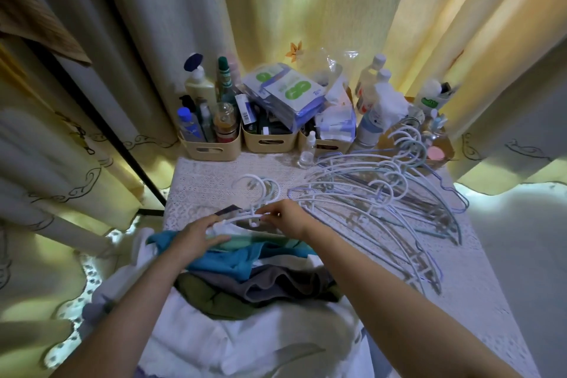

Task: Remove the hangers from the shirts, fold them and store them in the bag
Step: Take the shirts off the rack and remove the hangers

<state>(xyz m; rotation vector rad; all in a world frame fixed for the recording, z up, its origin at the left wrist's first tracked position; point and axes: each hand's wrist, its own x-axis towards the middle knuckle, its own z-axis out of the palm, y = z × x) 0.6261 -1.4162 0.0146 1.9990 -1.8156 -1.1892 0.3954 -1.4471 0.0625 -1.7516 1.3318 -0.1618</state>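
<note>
A heap of shirts in teal, grey, olive and white lies at the near edge of the table, still on white hangers whose hooks point away from me. My left hand presses down on the collar of the top pale shirt with curled fingers. My right hand pinches the top hanger's neck just below its hook. A fanned pile of bare white and pale blue hangers lies to the right on the lace cloth. No bag is in view.
Three beige bins crammed with bottles and packets line the far table edge. More bottles and a box stand at the back right. Curtains hang behind and on both sides. A dark pole leans at the left.
</note>
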